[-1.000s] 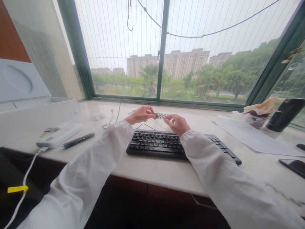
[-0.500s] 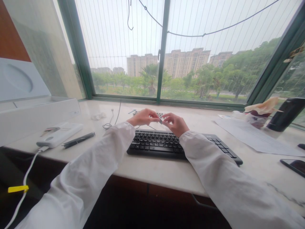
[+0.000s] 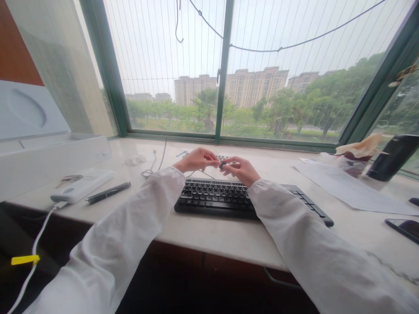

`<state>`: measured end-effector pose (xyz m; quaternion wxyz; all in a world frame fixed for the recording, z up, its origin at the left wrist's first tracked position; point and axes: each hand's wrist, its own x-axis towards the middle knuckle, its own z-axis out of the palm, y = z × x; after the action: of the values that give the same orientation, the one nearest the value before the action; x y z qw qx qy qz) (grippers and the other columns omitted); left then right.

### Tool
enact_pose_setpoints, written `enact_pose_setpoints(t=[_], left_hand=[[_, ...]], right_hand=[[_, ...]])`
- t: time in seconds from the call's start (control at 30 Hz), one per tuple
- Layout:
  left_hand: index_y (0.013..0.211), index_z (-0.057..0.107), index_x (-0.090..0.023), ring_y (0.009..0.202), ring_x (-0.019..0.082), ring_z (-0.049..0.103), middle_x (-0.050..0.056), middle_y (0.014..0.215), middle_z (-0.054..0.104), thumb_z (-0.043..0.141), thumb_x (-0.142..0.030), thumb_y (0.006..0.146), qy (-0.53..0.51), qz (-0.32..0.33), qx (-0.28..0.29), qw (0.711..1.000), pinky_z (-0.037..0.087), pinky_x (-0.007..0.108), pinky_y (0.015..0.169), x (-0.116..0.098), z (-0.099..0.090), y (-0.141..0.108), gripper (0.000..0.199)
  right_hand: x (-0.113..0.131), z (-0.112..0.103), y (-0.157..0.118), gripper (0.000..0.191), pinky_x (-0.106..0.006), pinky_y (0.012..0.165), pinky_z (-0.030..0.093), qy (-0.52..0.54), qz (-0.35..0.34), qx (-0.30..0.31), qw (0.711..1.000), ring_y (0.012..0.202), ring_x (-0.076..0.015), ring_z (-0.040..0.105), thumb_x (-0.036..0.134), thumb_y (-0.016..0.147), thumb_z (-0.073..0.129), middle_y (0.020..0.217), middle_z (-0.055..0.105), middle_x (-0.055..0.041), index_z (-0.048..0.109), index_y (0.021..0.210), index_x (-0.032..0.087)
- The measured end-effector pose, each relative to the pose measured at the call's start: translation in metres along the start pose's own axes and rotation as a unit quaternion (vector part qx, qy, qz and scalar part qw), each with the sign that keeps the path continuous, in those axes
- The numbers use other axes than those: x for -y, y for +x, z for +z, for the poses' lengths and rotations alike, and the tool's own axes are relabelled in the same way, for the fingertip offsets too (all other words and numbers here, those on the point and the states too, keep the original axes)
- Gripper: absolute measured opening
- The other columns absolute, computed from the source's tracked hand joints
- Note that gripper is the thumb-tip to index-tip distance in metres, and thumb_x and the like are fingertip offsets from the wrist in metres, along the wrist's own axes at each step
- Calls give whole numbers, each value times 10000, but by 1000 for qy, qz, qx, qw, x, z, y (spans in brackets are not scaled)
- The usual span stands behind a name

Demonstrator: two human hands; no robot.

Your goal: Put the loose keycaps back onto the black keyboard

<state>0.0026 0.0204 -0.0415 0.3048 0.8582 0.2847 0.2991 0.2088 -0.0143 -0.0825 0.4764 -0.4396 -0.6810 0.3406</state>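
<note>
Fingers of both hands meet just behind the black keyboard (image 3: 225, 198), pinching a small dark piece (image 3: 222, 165) between them; left hand (image 3: 195, 160) and right hand (image 3: 241, 169) hold it from opposite sides, equally near. Its shape is too small to tell. Behind it lies a flat keyed strip (image 3: 225, 158) on the pale stone surface (image 3: 229, 237).

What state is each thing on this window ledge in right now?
Small dark piece: pinched between the fingertips of both hands.
Left hand: closed on the piece.
Right hand: closed on the piece.
Black computer keyboard: flat on the ledge, under the wrists.
Black pen: lying flat.
White power bank: lying flat, white cable plugged in.
Black smartphone: screen dark.
White box: lid open.
</note>
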Motion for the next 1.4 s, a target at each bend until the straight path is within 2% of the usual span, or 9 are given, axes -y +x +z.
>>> enact_pose_setpoints(t=[0.13,0.43,0.7,0.83,0.93,1.07,1.2,1.3,1.4], left_hand=[[837,744,-118,496,67,527,74,767,712,690,-426,758,23,-22,22,999,415,188,446,-4,-2,-2,323],[832,753,-132,511,67,517,63,776,708,681,-426,763,17,-32,28,999,411,197,464,-5,-6,-3,311],[884,750,-146,592,98,580,77,819,716,691,-443,747,30,-10,38,999,435,192,471,-5,-3,-3,332],[917,742,-140,679,146,633,91,800,716,729,-444,699,47,7,42,998,439,186,469,0,-1,-3,374],[861,747,-145,655,146,628,79,743,711,740,-465,676,69,-3,64,996,422,190,470,-2,-5,-4,369],[791,763,-190,565,109,567,44,710,713,762,-464,644,107,-67,163,979,383,196,468,-10,-23,-11,311],[692,772,-231,506,110,523,15,586,667,828,-427,532,130,-182,282,933,343,202,446,-5,-46,-18,259],[640,764,-235,450,105,466,9,510,617,857,-420,465,120,-246,304,912,287,207,403,4,-56,-22,271],[617,758,-228,430,100,450,23,525,622,882,-390,415,83,-272,309,908,286,210,391,10,-57,-23,287]], right_hand=[[-2,2,1,303,-226,485,403,29,18,8,999,701,-207,714,390,746,734,797,750,-99,591,877,157],[4,6,-4,163,-232,512,399,57,34,44,997,724,-206,720,285,812,634,819,753,-110,530,817,160],[2,10,-2,191,-224,510,397,66,48,51,995,702,-189,713,315,841,606,796,752,-111,501,784,166],[3,12,-3,228,-212,477,359,62,44,57,996,626,-163,685,343,815,634,758,748,-98,499,756,168],[6,15,-7,271,-219,490,378,40,35,84,995,556,-125,627,388,781,668,757,746,-83,516,731,169],[9,22,-12,295,-234,516,408,-34,2,125,992,509,-97,540,452,792,640,742,740,-56,568,739,171],[9,30,-16,269,-235,541,419,-107,-26,145,983,552,-105,547,449,828,593,739,736,-26,626,816,182],[9,33,-18,255,-237,553,422,-130,-44,157,978,568,-110,553,432,836,585,725,732,-18,642,827,184],[10,34,-20,255,-237,548,417,-139,-50,162,976,553,-107,545,426,838,582,719,729,-17,649,819,181]])
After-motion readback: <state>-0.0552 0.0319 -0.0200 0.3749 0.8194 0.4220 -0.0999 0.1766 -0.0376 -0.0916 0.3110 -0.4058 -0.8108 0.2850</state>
